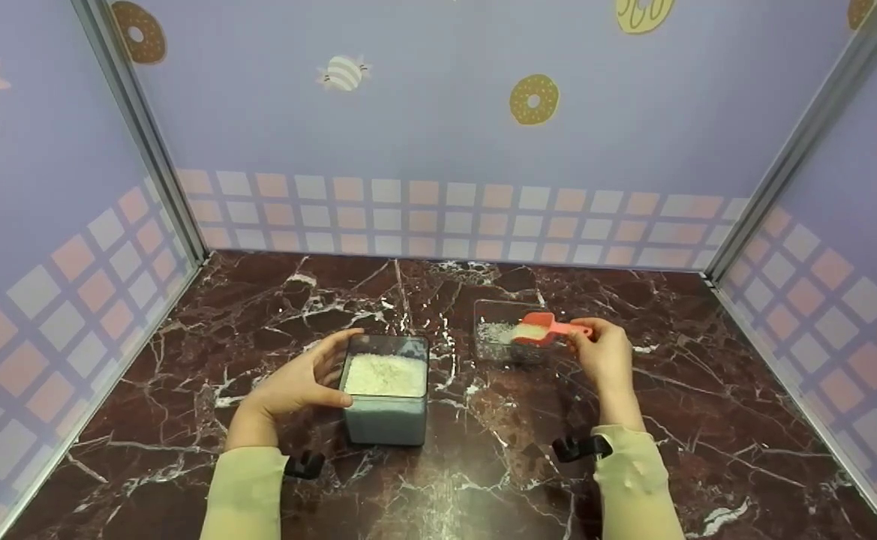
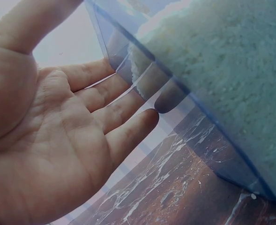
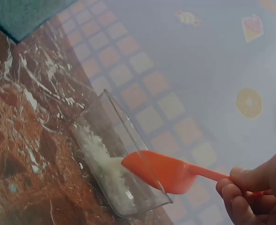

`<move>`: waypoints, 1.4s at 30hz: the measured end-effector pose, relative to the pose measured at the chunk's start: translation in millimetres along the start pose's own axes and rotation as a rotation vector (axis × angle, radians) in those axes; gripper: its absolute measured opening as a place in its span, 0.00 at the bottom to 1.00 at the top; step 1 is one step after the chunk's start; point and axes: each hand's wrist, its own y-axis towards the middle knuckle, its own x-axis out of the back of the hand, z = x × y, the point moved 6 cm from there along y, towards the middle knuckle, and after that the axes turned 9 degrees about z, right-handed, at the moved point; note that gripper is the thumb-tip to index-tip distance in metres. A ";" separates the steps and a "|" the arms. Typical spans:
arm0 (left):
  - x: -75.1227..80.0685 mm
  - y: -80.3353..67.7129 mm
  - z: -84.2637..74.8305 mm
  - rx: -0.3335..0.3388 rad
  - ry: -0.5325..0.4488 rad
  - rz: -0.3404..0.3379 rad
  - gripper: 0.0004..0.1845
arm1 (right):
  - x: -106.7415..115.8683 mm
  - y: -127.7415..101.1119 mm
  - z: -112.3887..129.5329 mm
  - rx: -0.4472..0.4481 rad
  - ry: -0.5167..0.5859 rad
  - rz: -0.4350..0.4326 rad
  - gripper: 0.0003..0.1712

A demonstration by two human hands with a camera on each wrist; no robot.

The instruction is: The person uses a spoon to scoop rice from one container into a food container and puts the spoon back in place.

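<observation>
A deep, tinted see-through container full of white rice stands in front of me. My left hand holds it at the left side, thumb along the near edge and fingers toward the far corner. Through its wall some fingertips show in the left wrist view. My right hand pinches the handle of an orange-red scoop. The scoop is tilted over a small clear box, its lip inside the rim. Rice slides off the lip onto the rice lying in that box.
Loose grains are scattered on the dark red marbled table between and behind the two containers. Patterned panels close off the back and both sides. Each wrist bears a black mount.
</observation>
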 end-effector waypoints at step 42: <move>-0.6 0.6 0.2 -0.010 -0.040 0.012 0.59 | -10.6 0.2 5.0 -0.101 0.795 0.231 0.24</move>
